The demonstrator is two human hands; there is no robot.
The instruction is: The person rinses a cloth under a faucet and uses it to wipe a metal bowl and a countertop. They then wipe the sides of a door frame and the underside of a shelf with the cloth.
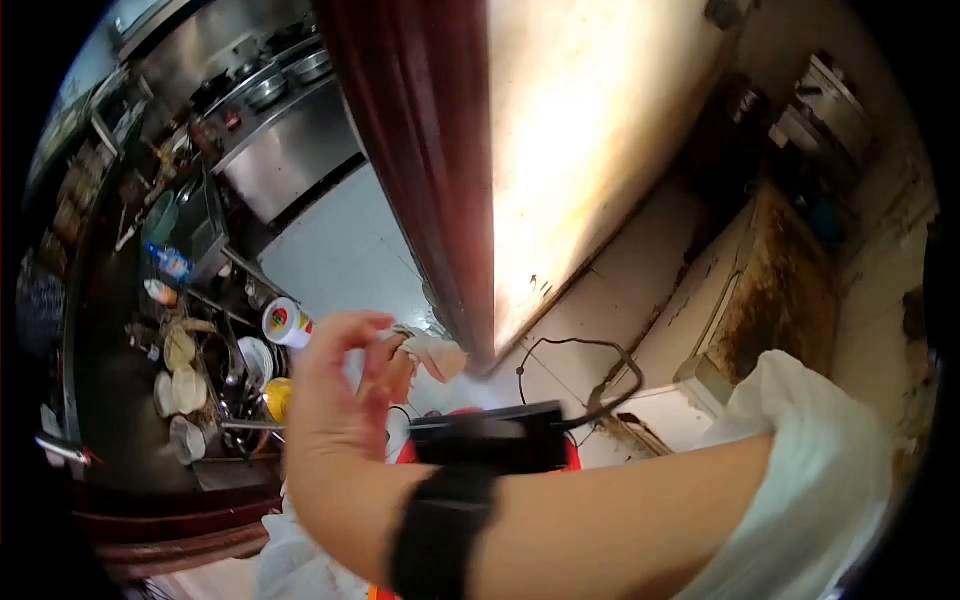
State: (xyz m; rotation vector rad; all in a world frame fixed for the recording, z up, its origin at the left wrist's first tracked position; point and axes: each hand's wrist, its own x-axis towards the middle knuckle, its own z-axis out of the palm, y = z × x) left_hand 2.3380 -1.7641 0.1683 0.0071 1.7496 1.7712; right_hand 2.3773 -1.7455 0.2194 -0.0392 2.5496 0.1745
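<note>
My right hand [335, 400] reaches in from the right across the front of the view, slightly blurred. Its fingers are curved, with a gap between thumb and forefinger and nothing visible in it. A black strap [440, 535] circles the wrist, and a black box [490, 440] with a cable shows beside it. Just beyond the fingers is a pale, crumpled, cloth-like piece [437, 357]. A skin-toned shape against it looks like part of my left hand [393, 372], mostly hidden behind the right one; its grip is not clear. Something red [572, 455] shows under the box.
A dark red door frame [420, 150] stands ahead, beside a pale wall [560, 150]. Left are a dark counter [110, 400], bowls [185, 390], a blue-labelled bottle [170, 262] and a white tub [287, 322]. A stained cabinet [780, 290] stands right.
</note>
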